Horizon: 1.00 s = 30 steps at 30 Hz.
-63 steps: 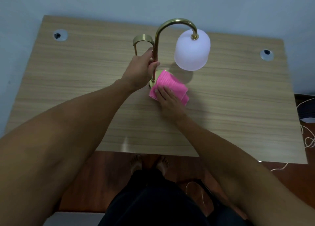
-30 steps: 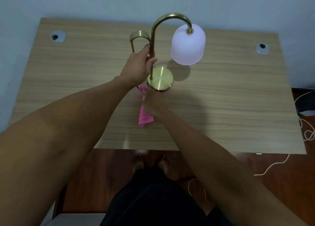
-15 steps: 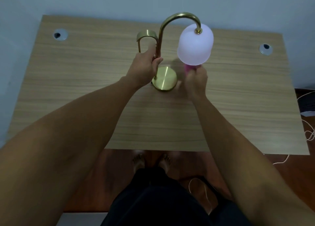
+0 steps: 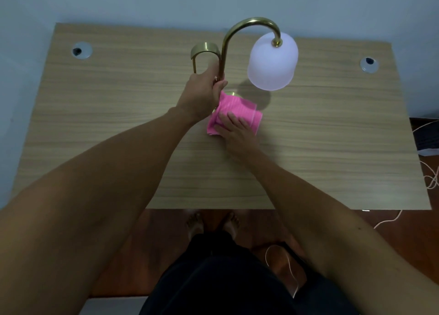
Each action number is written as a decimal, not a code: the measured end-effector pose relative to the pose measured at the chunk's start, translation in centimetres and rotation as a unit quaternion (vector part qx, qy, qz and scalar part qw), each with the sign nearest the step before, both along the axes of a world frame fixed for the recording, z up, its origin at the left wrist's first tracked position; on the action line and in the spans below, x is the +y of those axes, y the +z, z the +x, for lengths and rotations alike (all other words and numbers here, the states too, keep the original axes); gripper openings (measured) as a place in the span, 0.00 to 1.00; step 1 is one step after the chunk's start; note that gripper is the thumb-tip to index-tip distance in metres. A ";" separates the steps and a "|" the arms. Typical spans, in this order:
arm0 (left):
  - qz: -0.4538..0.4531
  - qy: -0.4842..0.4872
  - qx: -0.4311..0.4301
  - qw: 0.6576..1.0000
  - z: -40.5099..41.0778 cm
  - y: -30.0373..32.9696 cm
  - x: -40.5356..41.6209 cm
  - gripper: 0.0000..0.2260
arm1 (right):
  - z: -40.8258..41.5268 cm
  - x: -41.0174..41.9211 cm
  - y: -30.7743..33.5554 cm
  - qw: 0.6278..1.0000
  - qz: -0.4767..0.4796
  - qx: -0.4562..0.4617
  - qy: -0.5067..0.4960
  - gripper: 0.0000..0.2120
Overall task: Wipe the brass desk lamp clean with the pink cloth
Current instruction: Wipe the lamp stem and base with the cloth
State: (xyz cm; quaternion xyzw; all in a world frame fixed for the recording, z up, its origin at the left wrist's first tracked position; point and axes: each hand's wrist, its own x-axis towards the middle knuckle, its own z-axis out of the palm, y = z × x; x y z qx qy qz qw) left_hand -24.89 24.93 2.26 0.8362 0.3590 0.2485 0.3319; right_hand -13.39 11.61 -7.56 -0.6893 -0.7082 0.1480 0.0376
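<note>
Gripping the curved brass desk lamp (image 4: 224,51) stem, the left hand (image 4: 202,93) steadies it while the right hand (image 4: 235,134) presses flat, fingers spread, on the folded pink cloth (image 4: 234,111) covering its round base.

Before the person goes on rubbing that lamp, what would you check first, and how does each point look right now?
1. Lamp steadied: the left hand grips the brass stem. Ok.
2. Cloth in place: the pink cloth lies over the round base, which peeks out at its far edge. Ok.
3. Cloth under control: the right hand presses flat on it. Ok.
4. White shade free of both hands. Ok.
5. Lamp well in from the desk edges. Ok.
6. Base wiped clean: hidden under the cloth. Cannot tell.
</note>
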 end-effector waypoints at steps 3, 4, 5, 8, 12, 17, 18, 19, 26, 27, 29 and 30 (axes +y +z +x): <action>-0.003 0.004 0.007 1.000 -0.1 0.1 0.0 0.11 | 2.5 -1.7 0.1 0.999 -0.007 0.003 0.044 0.24; -0.004 0.004 0.011 1.000 -0.2 0.1 0.0 0.11 | 3.2 -2.4 0.4 0.999 -0.003 0.002 0.046 0.25; -0.006 0.004 0.014 1.000 -0.2 0.1 0.0 0.11 | 3.5 -2.9 1.0 0.999 -0.005 -0.001 0.043 0.24; -0.017 0.007 0.024 1.000 -0.3 0.1 -0.1 0.12 | 4.9 -3.3 1.9 0.998 -0.002 0.020 -0.057 0.21; -0.053 0.020 0.042 0.998 -0.2 0.4 -0.3 0.10 | 6.1 -2.7 3.9 0.956 0.020 0.157 -0.247 0.21; -0.164 0.069 0.022 0.984 -0.5 0.9 -1.8 0.13 | 5.5 -3.8 7.4 0.855 0.087 0.327 -0.394 0.16; -0.183 0.079 0.020 0.980 -0.7 1.1 -2.4 0.15 | 5.4 -4.0 7.9 0.825 0.076 0.375 -0.416 0.14; -0.198 0.089 0.019 0.976 -1.0 1.1 -3.0 0.18 | 5.1 -4.2 8.6 0.791 0.060 0.427 -0.435 0.12; -0.396 0.108 -0.012 0.912 -3.6 -0.1 -7.3 0.20 | 3.7 -5.9 11.7 0.613 -0.028 0.657 -0.438 0.17; -0.456 0.089 -0.022 0.885 -3.9 0.3 -7.9 0.17 | 3.5 -6.1 12.2 0.588 -0.034 0.685 -0.430 0.17; -0.568 0.053 -0.047 0.820 -4.3 1.0 -9.2 0.16 | 2.9 -6.5 12.9 0.543 -0.042 0.732 -0.409 0.18; -0.604 0.045 -0.067 0.793 -4.5 1.1 -9.7 0.17 | 2.6 -6.7 13.1 0.526 -0.041 0.748 -0.402 0.18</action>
